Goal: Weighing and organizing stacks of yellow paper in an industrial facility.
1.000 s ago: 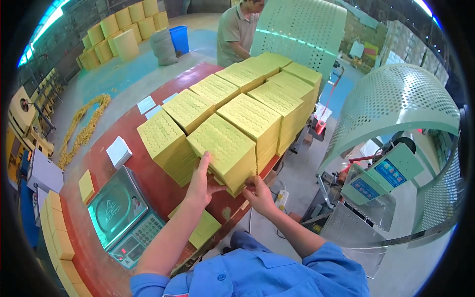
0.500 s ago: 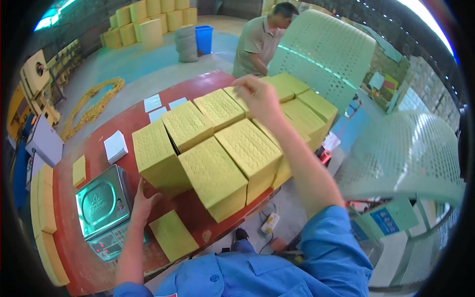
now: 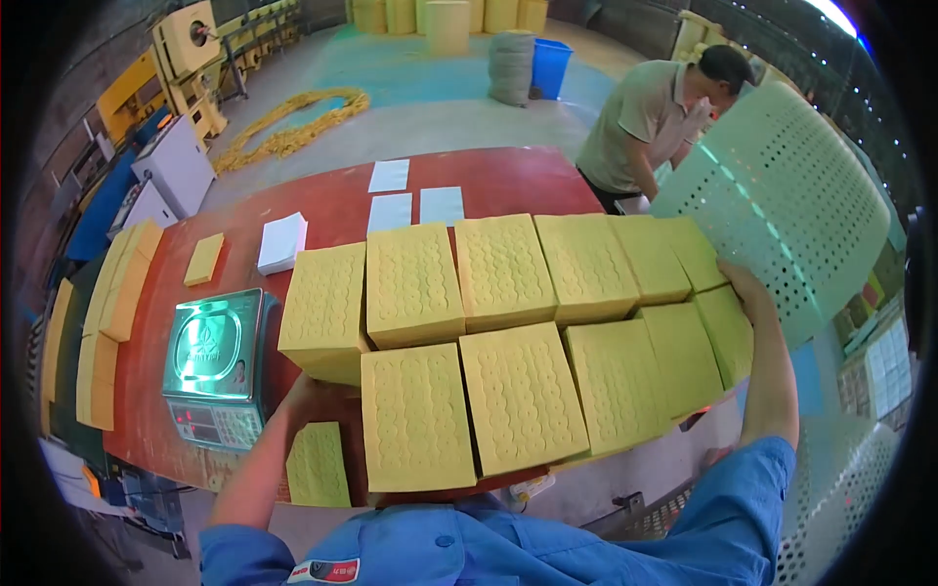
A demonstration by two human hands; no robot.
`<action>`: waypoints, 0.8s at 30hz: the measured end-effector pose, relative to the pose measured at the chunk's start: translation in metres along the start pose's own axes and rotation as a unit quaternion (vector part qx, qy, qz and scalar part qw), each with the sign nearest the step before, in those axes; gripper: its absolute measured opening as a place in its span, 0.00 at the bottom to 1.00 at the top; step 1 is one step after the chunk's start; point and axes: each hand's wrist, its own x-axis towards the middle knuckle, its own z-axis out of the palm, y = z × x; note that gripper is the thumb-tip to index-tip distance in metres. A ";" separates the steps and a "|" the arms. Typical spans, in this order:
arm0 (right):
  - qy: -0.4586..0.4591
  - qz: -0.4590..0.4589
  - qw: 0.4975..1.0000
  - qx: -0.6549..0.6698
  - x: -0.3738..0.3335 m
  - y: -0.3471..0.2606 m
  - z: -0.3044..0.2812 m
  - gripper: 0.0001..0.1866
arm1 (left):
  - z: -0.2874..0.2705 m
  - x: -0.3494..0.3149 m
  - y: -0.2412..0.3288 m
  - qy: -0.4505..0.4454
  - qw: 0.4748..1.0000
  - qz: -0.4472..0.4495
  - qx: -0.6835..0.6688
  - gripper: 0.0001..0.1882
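Bracing yellow stacks (image 3: 513,369) on the red desk (image 3: 508,174), left hand (image 3: 311,393) and right hand (image 3: 745,285) at opposite ends. Best to press evenly, avoiding skewed rows. Can't really tell either grip's closure, tbh.

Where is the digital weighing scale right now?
In the head view, the digital weighing scale sits toward the left of the red tabletop, left of the wearer's left hand and nearer the body than the white paper stack.

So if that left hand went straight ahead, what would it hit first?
Probably the embossed, rectangular yellow paper stack at the far row's left end; the left hand seems to touch it, though depth there is unclear.
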 end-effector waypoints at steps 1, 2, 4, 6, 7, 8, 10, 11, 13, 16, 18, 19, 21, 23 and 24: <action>-0.035 0.012 0.998 0.052 0.004 0.007 -0.001 0.30 | 0.001 0.001 0.007 -0.014 1.000 0.002 -0.019 0.18; -0.037 0.012 0.998 0.048 0.007 0.009 -0.002 0.30 | 0.005 0.003 0.011 -0.030 0.999 0.004 -0.040 0.18; -0.101 0.036 0.987 0.117 0.014 0.013 -0.006 0.30 | 0.014 0.009 0.014 -0.063 0.995 0.006 -0.082 0.16; -0.116 0.061 0.984 0.121 0.012 -0.007 0.007 0.29 | 0.014 0.010 0.006 -0.063 0.969 -0.054 -0.232 0.16; -0.122 0.092 0.980 0.128 0.003 -0.013 0.012 0.27 | 0.015 0.009 0.013 -0.066 0.988 0.000 -0.141 0.14; -0.120 0.099 0.980 0.125 -0.006 -0.019 0.012 0.27 | 0.016 0.010 0.014 -0.072 0.995 0.056 -0.049 0.12; -0.147 0.094 0.980 0.097 -0.007 -0.032 0.014 0.26 | 0.013 0.014 0.001 -0.058 0.994 0.079 0.038 0.18; -0.148 0.095 0.980 0.095 0.000 -0.032 0.011 0.26 | 0.008 0.015 -0.022 0.000 0.986 0.111 0.126 0.21; -0.197 0.080 0.977 0.032 0.014 -0.028 0.004 0.30 | 0.005 0.020 -0.047 0.056 0.967 0.136 0.207 0.24; -0.214 0.033 0.976 0.033 0.011 -0.038 0.020 0.30 | -0.003 0.012 -0.065 0.092 0.966 0.118 0.211 0.27; -0.225 0.020 0.974 0.025 0.020 -0.030 0.007 0.30 | -0.005 0.020 -0.079 0.109 0.985 0.032 0.132 0.30; -0.230 0.008 0.973 0.023 0.028 -0.025 0.001 0.31 | -0.009 0.022 -0.087 0.105 0.976 0.046 0.185 0.31; -0.207 0.033 0.978 -0.017 0.020 -0.040 0.014 0.30 | 0.005 0.022 -0.062 0.126 0.981 0.035 0.140 0.30; -0.178 0.054 0.981 -0.056 0.015 -0.050 0.018 0.30 | 0.009 0.023 -0.050 0.146 0.984 0.029 0.094 0.29; -0.183 0.065 0.979 -0.059 0.016 -0.052 0.018 0.31 | 0.007 0.024 -0.051 0.144 0.984 0.009 0.100 0.28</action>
